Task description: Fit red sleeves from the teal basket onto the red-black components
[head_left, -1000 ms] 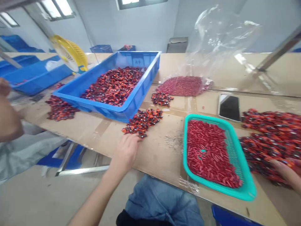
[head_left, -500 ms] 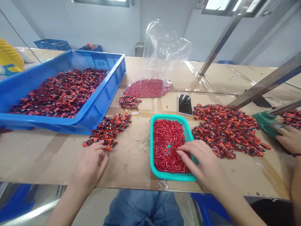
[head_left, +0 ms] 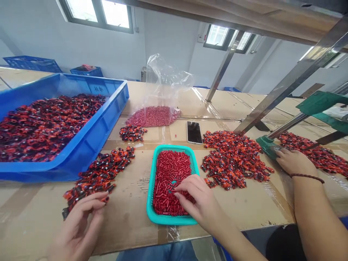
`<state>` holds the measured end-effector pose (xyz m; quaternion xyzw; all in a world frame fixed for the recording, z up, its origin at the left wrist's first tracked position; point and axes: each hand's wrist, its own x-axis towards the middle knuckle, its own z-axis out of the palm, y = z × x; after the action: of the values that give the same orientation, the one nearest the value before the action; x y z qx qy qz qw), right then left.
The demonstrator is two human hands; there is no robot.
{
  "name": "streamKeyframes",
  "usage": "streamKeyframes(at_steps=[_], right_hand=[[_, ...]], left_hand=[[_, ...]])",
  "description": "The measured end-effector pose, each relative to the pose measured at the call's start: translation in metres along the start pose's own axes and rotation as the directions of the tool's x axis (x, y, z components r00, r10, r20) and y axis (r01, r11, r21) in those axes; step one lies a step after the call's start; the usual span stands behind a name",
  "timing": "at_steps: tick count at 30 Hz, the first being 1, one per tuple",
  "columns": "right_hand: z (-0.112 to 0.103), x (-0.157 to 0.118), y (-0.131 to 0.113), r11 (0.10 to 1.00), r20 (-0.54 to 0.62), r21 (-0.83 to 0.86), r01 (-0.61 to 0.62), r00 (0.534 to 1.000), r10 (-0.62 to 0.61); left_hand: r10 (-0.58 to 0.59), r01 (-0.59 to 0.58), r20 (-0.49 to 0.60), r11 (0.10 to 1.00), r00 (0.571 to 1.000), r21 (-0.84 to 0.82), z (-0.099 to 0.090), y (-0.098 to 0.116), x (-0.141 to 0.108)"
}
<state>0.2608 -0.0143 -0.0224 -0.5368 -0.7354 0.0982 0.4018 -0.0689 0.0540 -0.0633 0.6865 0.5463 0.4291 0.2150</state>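
My left hand (head_left: 78, 226) hovers with curled fingers at the near end of a loose pile of dark and orange-red pieces (head_left: 98, 179), its fingertips at the pile's edge. My right hand (head_left: 191, 199) rests in a teal mesh basket (head_left: 172, 220), fingertips among the short red tubes (head_left: 168, 181). A small teal bit (head_left: 173, 186) shows among those tubes by my fingers. Neither hand clearly holds anything.
A blue crate (head_left: 108, 112) full of the dark-orange pieces stands to the left. Beyond lie a plastic bag of red tubes (head_left: 152, 116) and a phone (head_left: 194, 132). To the right, a co-worker's hand (head_left: 295, 162) touches a green tool (head_left: 268, 146) beside further piles.
The view has swung and shows more of the room. My left hand has moved down and left from the pile, while my right hand stays over the basket.
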Motion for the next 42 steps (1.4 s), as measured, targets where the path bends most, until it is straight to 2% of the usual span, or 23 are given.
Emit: streamKeyframes(at_steps=[3,6,9,13,16,19,23,25,28,30,32,35,42], right_hand=[[0.000,0.003,0.004,0.999,0.016,0.025,0.026,1.000,-0.027],[-0.001,0.004,0.007,0.998,0.041,0.040,0.054,0.998,-0.056],[-0.003,0.004,0.011,0.996,0.054,0.046,0.071,0.996,-0.074],[-0.009,0.006,0.014,0.996,0.079,0.019,0.086,0.993,-0.087],[-0.013,0.010,0.015,0.995,0.126,-0.054,0.088,0.989,-0.081],[-0.011,0.013,0.017,0.982,0.186,-0.160,0.095,0.980,-0.065],[-0.001,0.011,0.028,0.952,0.256,-0.263,0.158,0.963,-0.089],[0.003,0.010,0.037,0.940,0.283,-0.274,0.204,0.951,-0.124],[0.005,0.011,0.047,0.928,0.312,-0.263,0.264,0.933,-0.177],[0.004,0.011,0.051,0.920,0.326,-0.259,0.295,0.923,-0.204],[0.002,0.011,0.052,0.911,0.336,-0.267,0.315,0.916,-0.218],[0.001,0.010,0.051,0.900,0.346,-0.290,0.325,0.913,-0.218],[-0.004,0.012,0.047,0.918,0.396,-0.248,0.310,0.897,-0.196]], left_hand=[[-0.105,0.124,0.112,0.976,0.988,-0.176,0.003,0.004,-0.002],[-0.186,0.203,0.087,0.939,0.979,-0.278,0.008,0.009,-0.003],[-0.221,0.230,0.064,0.923,0.973,-0.308,0.012,0.011,-0.007],[-0.141,0.143,0.030,0.938,0.990,-0.317,0.008,0.010,-0.021],[0.027,-0.018,0.025,0.950,0.999,-0.312,0.002,0.015,-0.028],[0.176,-0.163,0.032,0.957,0.984,-0.241,-0.004,0.030,-0.026],[0.244,-0.250,-0.055,0.943,0.968,-0.218,-0.006,0.055,-0.023],[0.236,-0.244,-0.064,0.926,0.970,-0.288,-0.004,0.064,-0.024],[0.114,-0.114,-0.028,0.881,0.993,-0.459,0.000,0.074,-0.032],[0.014,-0.004,0.013,0.809,1.000,-0.588,0.003,0.080,-0.038],[-0.033,0.058,0.050,0.732,0.998,-0.678,0.005,0.085,-0.042],[-0.006,0.053,0.068,0.701,0.998,-0.711,0.006,0.090,-0.044],[0.112,-0.046,0.072,0.794,0.991,-0.606,0.008,0.093,-0.047]])
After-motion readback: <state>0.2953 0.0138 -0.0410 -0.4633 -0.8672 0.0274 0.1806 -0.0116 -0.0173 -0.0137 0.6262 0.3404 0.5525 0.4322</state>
